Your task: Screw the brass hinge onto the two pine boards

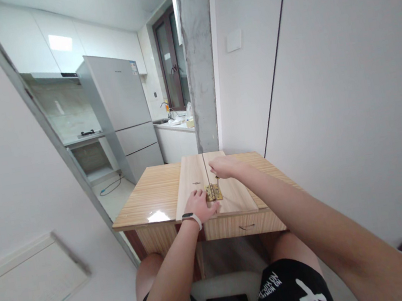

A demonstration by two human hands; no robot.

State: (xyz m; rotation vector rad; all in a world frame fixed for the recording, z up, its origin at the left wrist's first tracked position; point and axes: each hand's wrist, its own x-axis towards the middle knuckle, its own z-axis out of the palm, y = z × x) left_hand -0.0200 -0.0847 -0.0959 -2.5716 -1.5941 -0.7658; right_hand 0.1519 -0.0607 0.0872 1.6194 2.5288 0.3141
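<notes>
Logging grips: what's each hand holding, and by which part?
Right hand: a slim metal screwdriver-like tool, by its upper end, hidden in the grip. Left hand: nothing visibly gripped; it rests on pale, flat wooden boards.

Black shorts (291,284): right leg is carrying two lines of small white capitals (273,284), each starting "NO", remainder unclear; larger white lettering (311,297) is running alongside, unreadable. Refrigerator (126,96): brand mark (118,71) and sticker (133,68) are appearing too small to read

white wristband (196,218), black lettered shorts (291,286)
</notes>
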